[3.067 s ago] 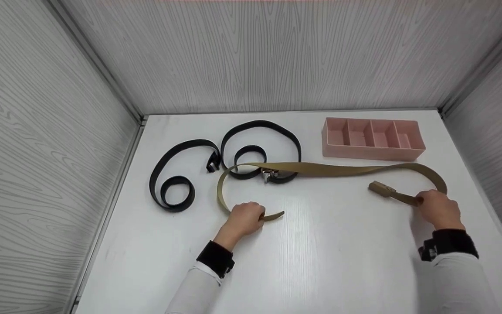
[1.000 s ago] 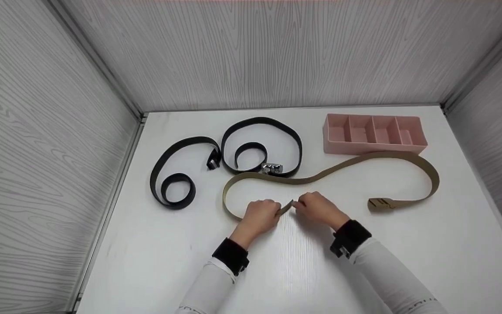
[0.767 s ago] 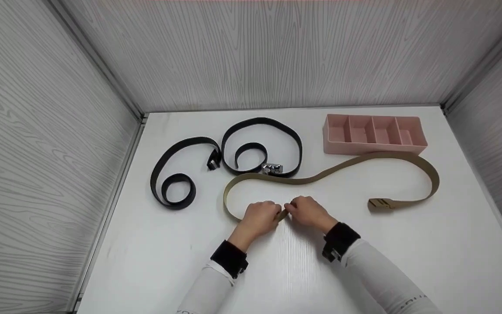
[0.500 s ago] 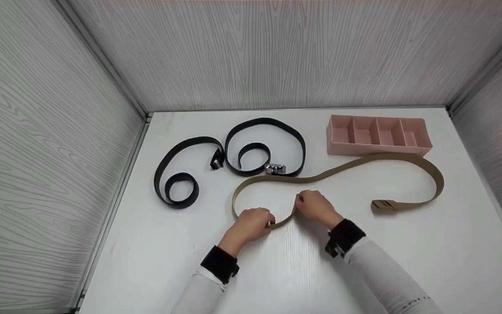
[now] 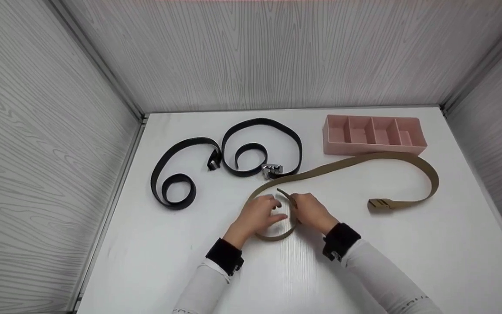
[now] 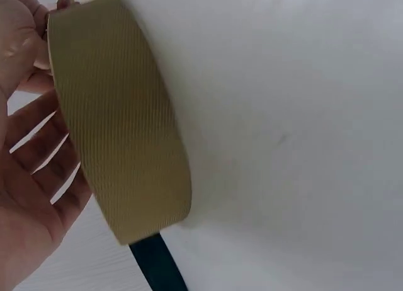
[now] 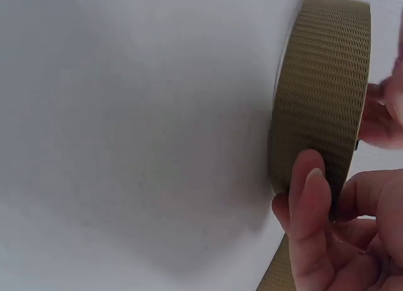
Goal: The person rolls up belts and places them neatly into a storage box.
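A tan webbing belt (image 5: 351, 163) stands on edge on the white table, its buckle (image 5: 380, 204) lying at the right and its near end bent into a loop. My right hand (image 5: 314, 211) pinches the belt at the loop's right side, and the free tip sticks out up and left past the fingers. In the right wrist view, thumb and fingers (image 7: 312, 190) press the ribbed strap from both sides. At the loop's left side is my left hand (image 5: 255, 216), its thumb and fingers spread apart. The left wrist view has its loose fingers (image 6: 44, 159) against or just behind the strap (image 6: 119, 121).
Two black belts lie behind on the left: one coiled belt (image 5: 157, 170) with a dark buckle, one looped belt (image 5: 299, 144) with a shiny buckle (image 5: 272, 170) close to the tan strap. A pink divided box (image 5: 373, 149) stands back right, near the tan belt. Panels surround the table.
The right hand has come from the buckle side to the strap's free end and pinches it. The left hand has let go of the strap, whose end now curls into a smaller loop.
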Available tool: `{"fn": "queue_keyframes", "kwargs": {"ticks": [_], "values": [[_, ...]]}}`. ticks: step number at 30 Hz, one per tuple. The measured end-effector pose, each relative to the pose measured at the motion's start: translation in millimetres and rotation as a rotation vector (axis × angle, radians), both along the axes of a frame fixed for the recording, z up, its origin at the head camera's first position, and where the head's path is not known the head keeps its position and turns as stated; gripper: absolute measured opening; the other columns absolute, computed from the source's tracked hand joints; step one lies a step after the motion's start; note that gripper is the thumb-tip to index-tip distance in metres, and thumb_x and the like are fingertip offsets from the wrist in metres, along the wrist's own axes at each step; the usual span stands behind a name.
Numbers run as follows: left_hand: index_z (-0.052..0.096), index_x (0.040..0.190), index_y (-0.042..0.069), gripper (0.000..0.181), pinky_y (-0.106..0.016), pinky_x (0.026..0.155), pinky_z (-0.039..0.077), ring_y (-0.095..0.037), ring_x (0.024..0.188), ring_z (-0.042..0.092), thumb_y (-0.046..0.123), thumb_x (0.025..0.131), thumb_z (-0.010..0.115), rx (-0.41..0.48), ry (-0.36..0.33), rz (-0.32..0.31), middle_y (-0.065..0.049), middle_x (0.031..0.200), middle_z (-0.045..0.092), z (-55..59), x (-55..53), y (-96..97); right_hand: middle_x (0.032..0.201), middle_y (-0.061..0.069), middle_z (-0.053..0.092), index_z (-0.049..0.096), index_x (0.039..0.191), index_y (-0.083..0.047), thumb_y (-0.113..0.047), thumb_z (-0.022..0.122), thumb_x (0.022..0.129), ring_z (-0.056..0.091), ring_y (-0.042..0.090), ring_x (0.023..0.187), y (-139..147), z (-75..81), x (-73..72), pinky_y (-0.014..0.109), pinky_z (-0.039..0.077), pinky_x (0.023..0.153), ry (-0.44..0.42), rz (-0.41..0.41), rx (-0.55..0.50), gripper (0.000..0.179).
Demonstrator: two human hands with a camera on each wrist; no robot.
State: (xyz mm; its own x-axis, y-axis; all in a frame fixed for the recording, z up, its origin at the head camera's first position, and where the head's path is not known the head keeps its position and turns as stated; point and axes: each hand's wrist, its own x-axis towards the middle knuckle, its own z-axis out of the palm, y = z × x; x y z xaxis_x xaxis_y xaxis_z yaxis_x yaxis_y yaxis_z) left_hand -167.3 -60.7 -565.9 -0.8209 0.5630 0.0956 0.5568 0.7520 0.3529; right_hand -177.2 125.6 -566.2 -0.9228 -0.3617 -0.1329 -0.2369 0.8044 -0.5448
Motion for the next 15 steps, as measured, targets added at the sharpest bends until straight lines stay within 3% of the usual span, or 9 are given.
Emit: {"fn": "queue_keyframes", "kwargs": {"ticks": [3, 6, 11, 15], "values": [[0.069, 0.114, 0.009, 0.032, -0.036, 0.079, 0.052, -0.023, 0.098, 0.063, 0.030, 0.090, 0.071, -0.058, 0.100, 0.022, -0.005, 0.107, 0.065, 6.0, -12.3, 3.1, 0.072, 0.007, 0.063, 0.068, 0.093, -0.002, 0.002, 0.060, 0.092, 0.061, 0.022, 0.069, 3, -1.1, -4.8, 0.038, 0.050, 0.063, 0.077, 0.036, 0.034, 0.009], [0.067, 0.118, 0.009, 0.030, -0.038, 0.079, 0.052, -0.025, 0.102, 0.061, 0.020, 0.090, 0.070, -0.106, 0.179, 0.013, -0.007, 0.112, 0.062, 6.3, -22.7, 8.7, 0.086, 0.012, 0.069, 0.070, 0.103, -0.004, 0.002, 0.056, 0.094, 0.067, 0.028, 0.081, 7, -2.2, -8.4, 0.043, 0.052, 0.071, 0.120, 0.067, 0.050, 0.017], [0.070, 0.105, 0.009, 0.018, -0.037, 0.068, 0.051, -0.026, 0.090, 0.062, 0.011, 0.088, 0.068, -0.137, 0.287, 0.013, -0.008, 0.102, 0.058, 0.3, -33.1, 17.3, 0.096, 0.015, 0.071, 0.071, 0.111, -0.007, 0.000, 0.055, 0.096, 0.067, 0.034, 0.090, 11, -2.7, -11.5, 0.047, 0.052, 0.078, 0.148, 0.084, 0.038, 0.023], [0.071, 0.096, 0.010, 0.009, -0.038, 0.067, 0.050, -0.026, 0.089, 0.061, 0.011, 0.089, 0.065, -0.195, 0.281, 0.040, -0.008, 0.099, 0.059, -0.7, -36.6, 23.0, 0.098, 0.018, 0.070, 0.070, 0.110, -0.002, 0.002, 0.057, 0.095, 0.066, 0.036, 0.091, 13, -2.4, -13.2, 0.048, 0.052, 0.080, 0.153, 0.069, -0.009, 0.021]]}}
